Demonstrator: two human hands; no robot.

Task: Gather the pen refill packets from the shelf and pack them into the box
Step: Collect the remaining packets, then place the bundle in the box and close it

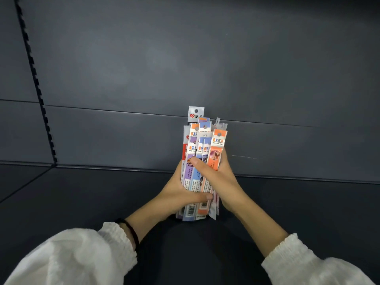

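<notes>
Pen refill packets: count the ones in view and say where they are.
8 at least, judging by visible tops: all in one upright bundle of pen refill packets, gripped by the left hand and the right hand over the shelf. More are likely hidden inside.

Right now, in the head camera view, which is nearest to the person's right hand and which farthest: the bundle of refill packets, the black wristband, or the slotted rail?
1. The bundle of refill packets: gripped by the right hand itself, and by the left hand too.
2. The black wristband: on the left wrist, lower left.
3. The slotted rail: on the back panel, far left.
</notes>
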